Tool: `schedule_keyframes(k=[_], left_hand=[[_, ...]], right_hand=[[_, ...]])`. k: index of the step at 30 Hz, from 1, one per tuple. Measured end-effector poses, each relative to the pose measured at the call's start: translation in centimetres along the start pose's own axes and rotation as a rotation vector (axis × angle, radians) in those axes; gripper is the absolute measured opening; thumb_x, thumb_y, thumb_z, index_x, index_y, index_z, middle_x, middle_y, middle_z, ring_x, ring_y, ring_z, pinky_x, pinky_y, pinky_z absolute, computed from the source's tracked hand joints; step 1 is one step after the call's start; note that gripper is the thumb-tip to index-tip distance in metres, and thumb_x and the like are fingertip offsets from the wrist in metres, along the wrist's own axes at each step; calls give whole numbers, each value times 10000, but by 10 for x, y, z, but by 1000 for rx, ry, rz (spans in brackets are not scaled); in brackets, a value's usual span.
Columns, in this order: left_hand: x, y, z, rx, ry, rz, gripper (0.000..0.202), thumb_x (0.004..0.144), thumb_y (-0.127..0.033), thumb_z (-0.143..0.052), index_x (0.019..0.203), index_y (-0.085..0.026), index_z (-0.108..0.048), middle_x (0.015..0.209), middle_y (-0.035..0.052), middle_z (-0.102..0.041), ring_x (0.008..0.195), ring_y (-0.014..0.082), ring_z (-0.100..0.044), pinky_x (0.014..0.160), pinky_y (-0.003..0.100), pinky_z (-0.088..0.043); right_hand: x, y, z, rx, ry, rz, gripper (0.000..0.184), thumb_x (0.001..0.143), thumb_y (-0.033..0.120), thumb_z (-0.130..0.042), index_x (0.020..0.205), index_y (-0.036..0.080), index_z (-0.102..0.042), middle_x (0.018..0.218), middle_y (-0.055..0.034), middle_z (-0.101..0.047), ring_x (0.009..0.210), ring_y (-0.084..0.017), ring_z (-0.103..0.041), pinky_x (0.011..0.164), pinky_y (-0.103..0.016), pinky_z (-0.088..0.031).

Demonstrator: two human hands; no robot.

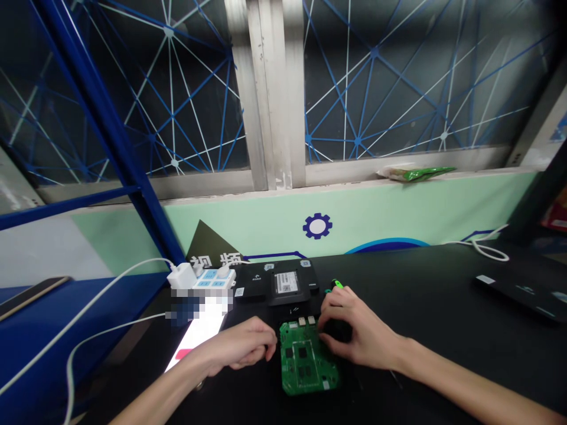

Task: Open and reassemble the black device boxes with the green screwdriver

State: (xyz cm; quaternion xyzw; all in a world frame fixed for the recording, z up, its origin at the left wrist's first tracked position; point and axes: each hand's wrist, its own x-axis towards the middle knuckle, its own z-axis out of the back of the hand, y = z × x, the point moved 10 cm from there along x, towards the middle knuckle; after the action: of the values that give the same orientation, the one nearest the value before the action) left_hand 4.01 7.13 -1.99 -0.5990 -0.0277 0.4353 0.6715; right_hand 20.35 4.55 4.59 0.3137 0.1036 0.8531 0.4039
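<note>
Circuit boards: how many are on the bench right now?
1. The green board lies on the black bench between the left hand and right hand, in front of a black casing. More may be hidden under the casing.

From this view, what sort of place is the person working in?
Probably an electronics repair or assembly bench: a bare green circuit board, a black device casing behind it, and a power strip.
</note>
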Motion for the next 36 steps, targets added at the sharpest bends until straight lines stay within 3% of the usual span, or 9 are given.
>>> schedule_keyframes(k=[9,13,21,32,36], left_hand=[[1,6,5,-7,-33,2,232,824,-343,-473,667,-190,-549,366,-109,-315,369,77,-150,379,231,-92],[0,6,6,1,-56,16,214,811,-337,-466,683,-189,-551,366,-109,-322,370,77,-160,377,223,-95],[1,3,4,-3,-63,25,220,775,-334,-480,629,-184,-549,343,-105,-315,342,70,-151,357,222,-94],[1,3,3,0,-32,14,275,796,-330,-514,613,-155,-622,330,-103,-314,321,60,-142,367,227,-88],[1,1,1,5,-16,2,306,823,-334,-519,624,-147,-657,334,-102,-308,324,67,-142,372,235,-97]], right_hand=[[22,-7,25,-16,-73,46,180,855,191,-635,1029,236,-632,1019,-55,-682,924,-237,-592,859,-421,-457],[46,-8,12,-80,-23,67,395,796,246,-708,1176,217,-605,1164,-91,-654,1048,-273,-573,932,-449,-456],[92,-27,-27,-174,115,78,871,697,602,-754,1400,165,-483,1322,-171,-565,1191,-353,-483,1004,-518,-395],[106,-40,-39,-114,207,82,951,588,708,-776,1362,208,-537,1200,-137,-570,1107,-343,-492,961,-507,-405],[108,-41,-37,-99,174,68,877,575,684,-798,1288,219,-589,1142,-124,-571,1083,-337,-495,937,-501,-417]])
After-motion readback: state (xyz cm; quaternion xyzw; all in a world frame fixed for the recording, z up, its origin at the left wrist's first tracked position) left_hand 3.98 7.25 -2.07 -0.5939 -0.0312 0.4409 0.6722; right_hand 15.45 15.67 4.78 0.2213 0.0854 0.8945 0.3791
